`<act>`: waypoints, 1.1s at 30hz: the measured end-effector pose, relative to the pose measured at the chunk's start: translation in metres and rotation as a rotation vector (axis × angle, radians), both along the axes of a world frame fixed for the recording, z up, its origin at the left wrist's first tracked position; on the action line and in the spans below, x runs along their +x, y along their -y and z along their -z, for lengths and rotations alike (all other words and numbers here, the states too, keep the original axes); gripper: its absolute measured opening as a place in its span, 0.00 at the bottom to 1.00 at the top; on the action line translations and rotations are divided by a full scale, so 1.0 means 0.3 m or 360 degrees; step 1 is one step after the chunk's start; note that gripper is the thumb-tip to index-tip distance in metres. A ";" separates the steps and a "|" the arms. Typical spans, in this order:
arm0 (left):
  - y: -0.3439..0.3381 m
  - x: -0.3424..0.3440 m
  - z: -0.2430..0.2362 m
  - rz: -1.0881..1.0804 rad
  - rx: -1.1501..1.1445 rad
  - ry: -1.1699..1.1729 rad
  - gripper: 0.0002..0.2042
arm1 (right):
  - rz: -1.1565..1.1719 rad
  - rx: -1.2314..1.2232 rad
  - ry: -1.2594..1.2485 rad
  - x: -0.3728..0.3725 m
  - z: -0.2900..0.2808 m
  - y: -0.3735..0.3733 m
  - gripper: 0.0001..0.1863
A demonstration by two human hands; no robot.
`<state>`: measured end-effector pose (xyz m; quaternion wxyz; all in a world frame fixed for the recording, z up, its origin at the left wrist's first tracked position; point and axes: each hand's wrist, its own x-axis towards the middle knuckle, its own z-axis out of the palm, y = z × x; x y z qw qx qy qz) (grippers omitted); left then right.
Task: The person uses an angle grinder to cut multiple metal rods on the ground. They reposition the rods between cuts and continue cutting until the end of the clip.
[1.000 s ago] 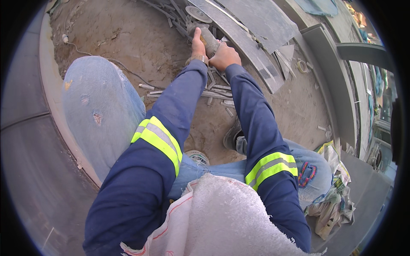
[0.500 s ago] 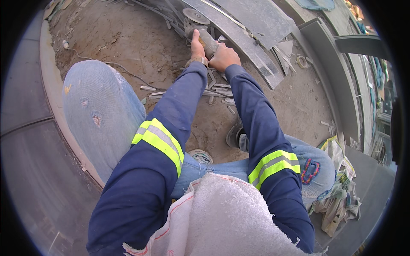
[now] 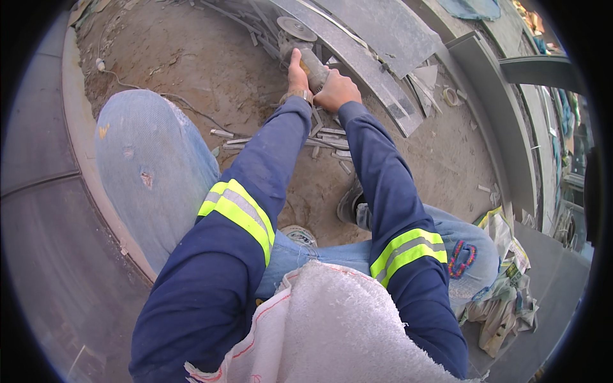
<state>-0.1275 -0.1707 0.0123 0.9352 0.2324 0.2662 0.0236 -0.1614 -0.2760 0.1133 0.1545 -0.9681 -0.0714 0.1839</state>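
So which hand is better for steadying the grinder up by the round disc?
Probably the left hand: it holds the grinder closer to the disc. The right hand grips farther back, near the end away from the disc.

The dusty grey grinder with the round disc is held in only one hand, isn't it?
Not one hand, but two: the head view shows the bare left hand and bare right hand both holding the dusty grey grinder with the round disc.
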 end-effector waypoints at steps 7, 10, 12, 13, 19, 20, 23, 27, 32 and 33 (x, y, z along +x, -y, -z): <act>-0.021 0.024 0.002 -0.0030 0.0017 0.0058 0.27 | -0.0014 0.0022 0.0050 0.026 0.012 -0.020 0.44; -0.021 0.030 -0.006 -0.0013 0.0005 0.0058 0.27 | -0.0010 0.0005 0.0038 0.042 0.024 -0.024 0.44; -0.017 0.028 -0.006 -0.0020 0.0010 0.0036 0.27 | -0.0009 -0.0004 0.0025 0.046 0.030 -0.022 0.44; -0.018 0.029 -0.004 -0.0024 0.0015 0.0026 0.27 | -0.0011 -0.0004 0.0019 0.045 0.027 -0.022 0.44; 0.001 0.013 -0.006 -0.0027 -0.0019 -0.0005 0.27 | -0.0004 -0.0022 -0.0025 0.029 0.021 -0.004 0.44; 0.005 0.009 -0.010 -0.0017 -0.0024 -0.0011 0.27 | -0.0002 -0.0038 -0.0048 0.029 0.017 0.000 0.44; 0.000 -0.002 -0.013 -0.0007 -0.0032 -0.0013 0.26 | -0.0011 -0.0018 -0.0051 0.014 -0.002 0.000 0.43; 0.011 -0.007 -0.025 -0.0017 -0.0019 -0.0004 0.26 | 0.0032 0.0016 -0.0037 0.012 -0.001 0.004 0.41; 0.023 -0.022 -0.037 -0.0021 -0.0028 -0.0026 0.26 | 0.0033 0.0015 -0.0009 0.005 0.001 0.014 0.40; 0.021 -0.023 -0.037 -0.0013 -0.0038 -0.0040 0.26 | 0.0036 0.0021 -0.0020 0.005 0.001 0.013 0.40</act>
